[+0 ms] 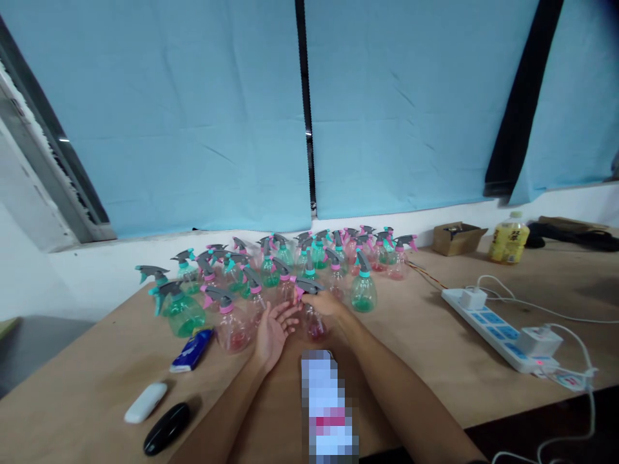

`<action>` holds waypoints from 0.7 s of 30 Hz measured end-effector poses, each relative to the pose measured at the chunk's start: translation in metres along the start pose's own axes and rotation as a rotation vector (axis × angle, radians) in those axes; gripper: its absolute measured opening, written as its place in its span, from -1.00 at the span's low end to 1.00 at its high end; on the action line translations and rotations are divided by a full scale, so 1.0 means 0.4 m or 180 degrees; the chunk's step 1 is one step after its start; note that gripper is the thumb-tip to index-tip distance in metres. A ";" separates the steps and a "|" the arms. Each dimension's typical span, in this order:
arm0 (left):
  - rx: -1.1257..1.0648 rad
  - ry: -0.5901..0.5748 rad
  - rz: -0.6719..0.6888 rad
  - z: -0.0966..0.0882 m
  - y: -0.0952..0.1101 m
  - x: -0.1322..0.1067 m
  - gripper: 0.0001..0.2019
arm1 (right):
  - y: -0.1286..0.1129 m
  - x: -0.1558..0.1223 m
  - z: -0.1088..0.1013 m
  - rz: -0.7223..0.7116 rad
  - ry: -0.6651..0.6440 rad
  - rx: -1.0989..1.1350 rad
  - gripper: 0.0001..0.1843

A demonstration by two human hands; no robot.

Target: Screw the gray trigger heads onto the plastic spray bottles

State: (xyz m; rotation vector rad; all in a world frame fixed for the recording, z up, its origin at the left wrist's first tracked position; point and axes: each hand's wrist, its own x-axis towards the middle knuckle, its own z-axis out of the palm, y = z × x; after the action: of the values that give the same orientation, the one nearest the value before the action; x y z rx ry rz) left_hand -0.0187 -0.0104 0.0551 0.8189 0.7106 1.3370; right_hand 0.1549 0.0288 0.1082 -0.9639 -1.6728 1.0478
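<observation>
My right hand (323,301) is closed around the neck of a clear pink spray bottle (315,327) with a grey and pink trigger head. That bottle stands upright at the front of a crowd of similar bottles. Just left of it, my left hand (275,332) is open, palm turned up and fingers spread, holding nothing. Close to the left hand stands another pink spray bottle (235,330). A green spray bottle (363,293) stands to the right of my right hand. Between my forearms lies a phone (326,399), its screen blurred out.
Several more pink and green spray bottles crowd the back of the table. At left lie a blue packet (192,351), a white case (146,403) and a black case (167,428). A power strip (498,332) with cables, a cardboard box (457,240) and a yellow drink bottle (509,240) are at right.
</observation>
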 end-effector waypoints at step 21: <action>0.0781 0.0512 0.0536 -0.002 -0.005 -0.004 -0.58 | 0.073 0.027 0.022 -0.0481 0.0193 0.0258 -0.88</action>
State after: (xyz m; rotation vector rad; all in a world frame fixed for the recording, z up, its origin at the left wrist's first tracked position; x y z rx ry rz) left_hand -0.0185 -0.0119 0.0527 0.9914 0.9631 1.4979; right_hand 0.1478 0.0464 0.0820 -0.7962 -1.6143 0.9687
